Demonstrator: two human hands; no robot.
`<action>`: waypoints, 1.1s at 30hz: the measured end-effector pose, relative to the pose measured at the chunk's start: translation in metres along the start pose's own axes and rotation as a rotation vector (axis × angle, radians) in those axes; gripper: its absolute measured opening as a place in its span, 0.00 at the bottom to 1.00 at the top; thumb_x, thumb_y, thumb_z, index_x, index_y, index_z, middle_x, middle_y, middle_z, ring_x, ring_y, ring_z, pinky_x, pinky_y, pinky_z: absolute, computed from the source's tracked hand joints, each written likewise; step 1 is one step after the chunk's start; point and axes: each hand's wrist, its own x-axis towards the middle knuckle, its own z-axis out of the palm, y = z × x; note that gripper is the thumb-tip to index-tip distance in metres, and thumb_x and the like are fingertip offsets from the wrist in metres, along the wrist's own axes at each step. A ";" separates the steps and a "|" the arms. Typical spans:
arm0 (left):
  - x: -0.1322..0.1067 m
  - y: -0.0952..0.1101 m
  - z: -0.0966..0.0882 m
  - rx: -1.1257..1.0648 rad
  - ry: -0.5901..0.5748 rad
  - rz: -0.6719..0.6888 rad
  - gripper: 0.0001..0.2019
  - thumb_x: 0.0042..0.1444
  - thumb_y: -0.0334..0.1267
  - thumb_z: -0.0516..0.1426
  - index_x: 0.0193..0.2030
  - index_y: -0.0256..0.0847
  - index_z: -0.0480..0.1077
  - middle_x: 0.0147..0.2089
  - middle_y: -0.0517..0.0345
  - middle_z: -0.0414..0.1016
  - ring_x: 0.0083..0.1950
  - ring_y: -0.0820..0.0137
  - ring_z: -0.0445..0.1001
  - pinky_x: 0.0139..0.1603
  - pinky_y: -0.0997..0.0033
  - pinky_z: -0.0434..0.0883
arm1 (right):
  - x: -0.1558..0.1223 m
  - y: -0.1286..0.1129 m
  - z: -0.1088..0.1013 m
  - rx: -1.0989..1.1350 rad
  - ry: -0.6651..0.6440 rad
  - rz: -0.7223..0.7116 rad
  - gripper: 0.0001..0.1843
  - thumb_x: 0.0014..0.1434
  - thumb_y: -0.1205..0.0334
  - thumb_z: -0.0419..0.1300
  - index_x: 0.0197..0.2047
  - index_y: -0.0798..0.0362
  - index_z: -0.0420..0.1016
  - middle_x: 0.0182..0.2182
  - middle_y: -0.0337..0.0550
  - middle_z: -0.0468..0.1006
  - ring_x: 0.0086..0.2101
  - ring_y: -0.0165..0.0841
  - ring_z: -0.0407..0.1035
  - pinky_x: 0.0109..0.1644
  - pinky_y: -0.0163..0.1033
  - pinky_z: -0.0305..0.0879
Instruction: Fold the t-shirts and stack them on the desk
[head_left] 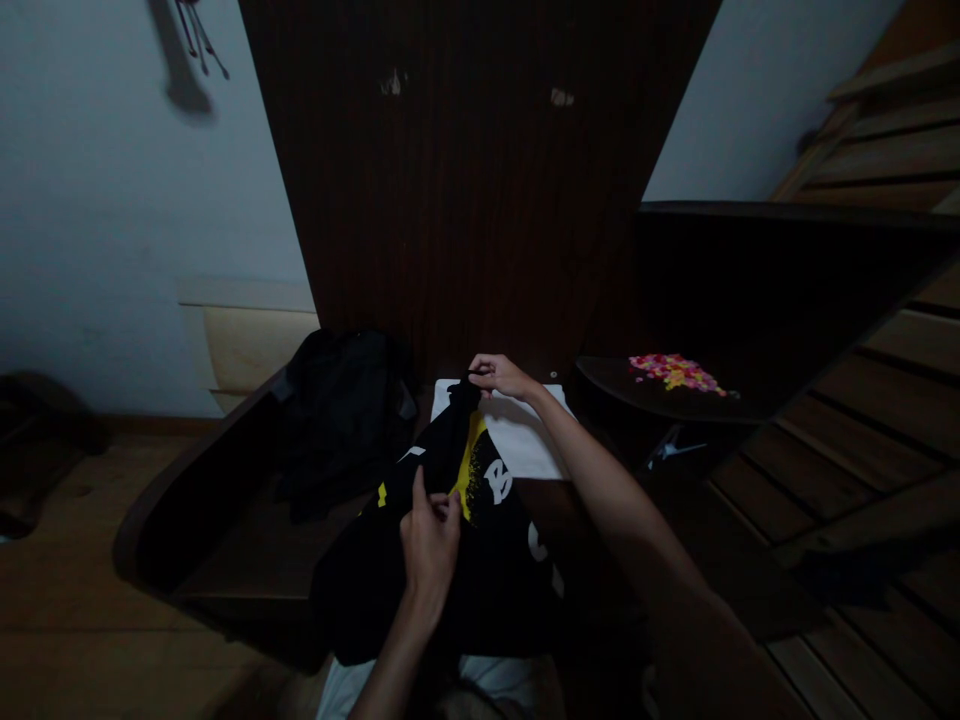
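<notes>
A black shirt (pixel 442 590) with yellow patches and white lettering is spread across my lap and held up at its far end. My right hand (pixel 499 375) pinches the shirt's top edge between thumb and fingers, above a white sheet-like piece (pixel 525 440). Nearer to me, my left hand (pixel 431 535) is closed on the cloth beside the yellow patch, its index finger pointing up along the fabric. The exact fold under its fingertips is hard to make out in the dim light.
A black bag or bundled cloth (pixel 341 420) lies at left on a dark wooden seat (pixel 247 560) with a curved side. At right, a small dark shelf (pixel 607 375) bears pink and yellow petal-like pieces (pixel 679 372). A dark wooden panel (pixel 480 220) rises in front.
</notes>
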 end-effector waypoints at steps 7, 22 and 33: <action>0.014 -0.011 -0.012 0.249 -0.019 0.014 0.21 0.58 0.38 0.57 0.58 0.34 0.72 0.37 0.48 0.84 0.39 0.60 0.82 0.42 0.65 0.74 | -0.002 0.002 -0.001 -0.001 0.004 0.017 0.24 0.45 0.44 0.70 0.32 0.54 0.67 0.23 0.32 0.69 0.19 0.24 0.63 0.22 0.31 0.59; 0.044 0.016 -0.070 0.673 0.091 0.526 0.13 0.61 0.38 0.48 0.40 0.38 0.74 0.37 0.45 0.74 0.41 0.56 0.71 0.46 0.56 0.71 | -0.017 -0.018 -0.008 -0.197 0.296 -0.180 0.19 0.50 0.44 0.65 0.31 0.52 0.69 0.28 0.39 0.71 0.32 0.32 0.67 0.37 0.38 0.65; 0.102 0.068 -0.128 0.368 -0.303 0.375 0.12 0.54 0.45 0.48 0.37 0.43 0.67 0.31 0.57 0.72 0.33 0.63 0.72 0.37 0.65 0.70 | -0.050 -0.099 0.005 -0.452 0.488 -0.328 0.14 0.61 0.50 0.58 0.35 0.51 0.65 0.29 0.37 0.68 0.32 0.31 0.62 0.36 0.36 0.57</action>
